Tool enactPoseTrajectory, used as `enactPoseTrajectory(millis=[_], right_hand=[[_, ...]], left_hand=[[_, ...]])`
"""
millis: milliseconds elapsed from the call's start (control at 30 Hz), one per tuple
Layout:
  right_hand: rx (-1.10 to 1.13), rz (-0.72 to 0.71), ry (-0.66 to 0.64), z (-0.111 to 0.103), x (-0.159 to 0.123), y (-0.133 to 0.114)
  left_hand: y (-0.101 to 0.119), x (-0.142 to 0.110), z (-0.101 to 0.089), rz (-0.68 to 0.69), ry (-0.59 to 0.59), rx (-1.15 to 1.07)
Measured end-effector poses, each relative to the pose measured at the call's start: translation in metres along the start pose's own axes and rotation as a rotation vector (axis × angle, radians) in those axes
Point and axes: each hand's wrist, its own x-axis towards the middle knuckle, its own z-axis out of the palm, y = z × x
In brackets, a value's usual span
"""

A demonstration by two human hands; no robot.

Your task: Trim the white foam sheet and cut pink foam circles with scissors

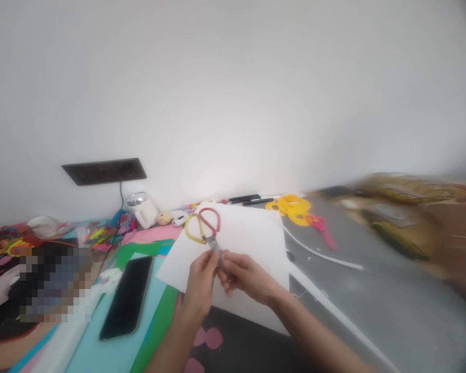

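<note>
A pair of scissors (212, 241) with one red and one yellow handle loop is held over a sheet of white paper (256, 233). Its handles point away from me, and its blades run down between my fingers. My left hand (202, 274) pinches the blade part from the left. From the right, my right hand (248, 277) closes around the lower end of the blades, where my fingers hide the tips. Both hands are above the near half of the paper.
Left of the paper, a black phone (128, 298) lies on coloured sheets. A white charger (142, 210) stands by the wall. Yellow paper cutouts (291, 207), pink scissors (323, 230), black markers (244, 199) and white paper strips (334, 298) lie behind and right.
</note>
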Motion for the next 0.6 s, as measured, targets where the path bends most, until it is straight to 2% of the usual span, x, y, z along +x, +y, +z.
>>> enactPoseTrajectory(millis=[133,233,367,433,600], right_hand=[[-0.022,0.056,-0.035,0.005,0.025,0.008],[-0.004,0.13,-0.038,0.005,0.031,0.006],[-0.03,0.158,0.02,-0.002,0.021,0.001],[-0.043,0.168,-0.014,-0.007,0.013,-0.001],[-0.032,0.153,-0.102,-0.016,0.002,-0.002]], left_hand=[[-0.007,0.011,-0.002,-0.016,0.292,-0.236],[-0.004,0.026,-0.018,-0.001,0.47,-0.284],[0.011,0.056,-0.056,0.054,0.747,-0.316],[0.018,0.071,-0.078,0.055,0.84,-0.319],[0.021,0.095,-0.123,0.02,0.924,-0.333]])
